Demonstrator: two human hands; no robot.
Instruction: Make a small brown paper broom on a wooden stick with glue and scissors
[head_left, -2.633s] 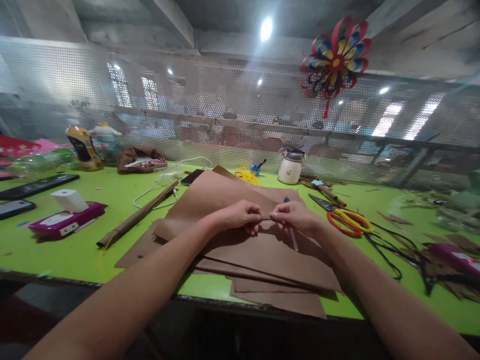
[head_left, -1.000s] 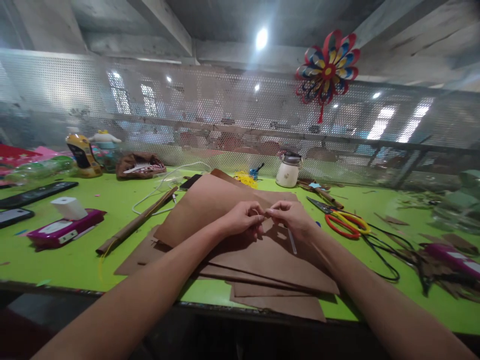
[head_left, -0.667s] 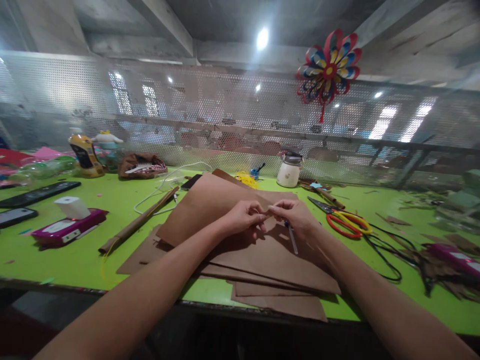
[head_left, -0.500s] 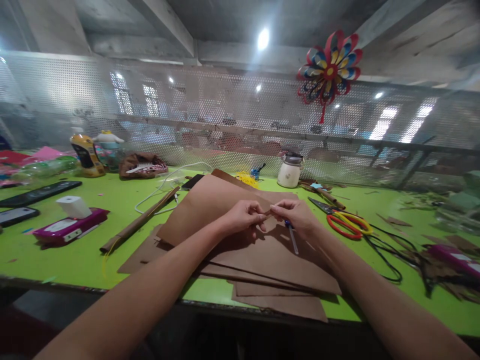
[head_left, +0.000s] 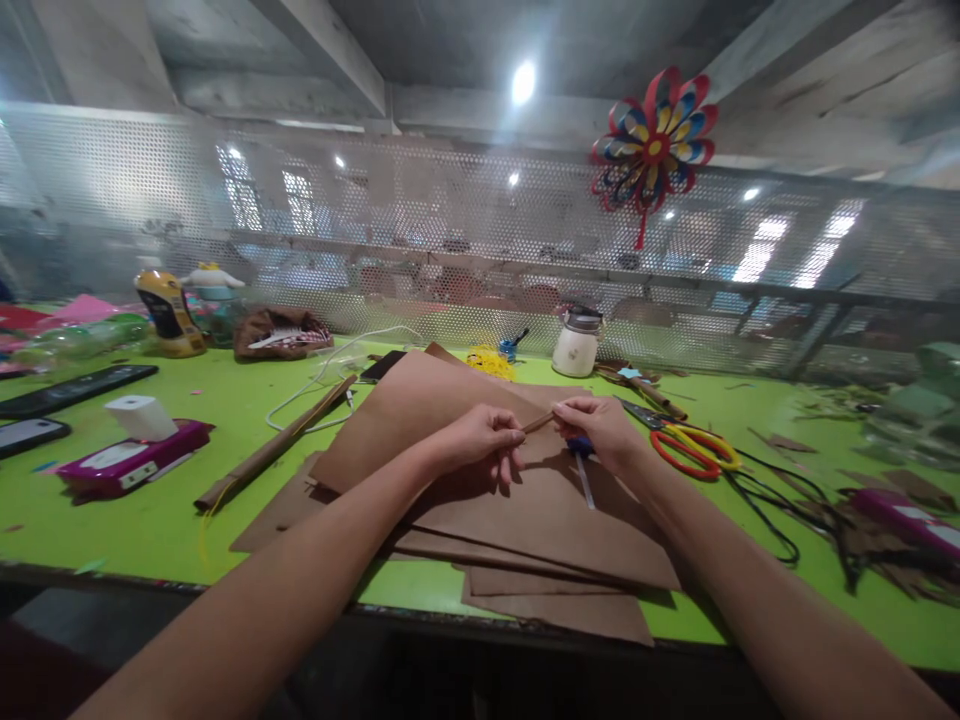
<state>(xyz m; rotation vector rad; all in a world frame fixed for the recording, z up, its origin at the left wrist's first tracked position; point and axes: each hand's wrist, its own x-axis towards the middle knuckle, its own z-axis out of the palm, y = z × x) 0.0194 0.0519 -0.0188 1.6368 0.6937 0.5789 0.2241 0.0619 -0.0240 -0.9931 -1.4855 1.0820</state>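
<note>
A thin brown strip, seemingly of paper, point(head_left: 538, 422) stretches between my two hands. My left hand point(head_left: 486, 440) pinches its left end between thumb and forefinger, the other fingers loosely curled. At the right end, the fingertips of my right hand point(head_left: 596, 425) are closed on it. Both hands are just above a stack of brown paper sheets point(head_left: 600, 550), whose upper sheet point(head_left: 405, 410) bulges up behind my left hand. A pen-like tool with a blue top and clear shaft point(head_left: 587, 485) lies on the paper below my right hand, partly hidden by it.
Scissors with red and yellow handles point(head_left: 694, 450) lie right of my right hand, near a black cable point(head_left: 784, 500). To the left are a rolled brown tube point(head_left: 274, 445) and a purple power strip point(head_left: 135, 460). A white jar point(head_left: 576, 345) stands behind.
My hands have drawn slightly apart, and more of the brown strip shows between them. The view has shifted a little; the sheets and tools stay in place.
</note>
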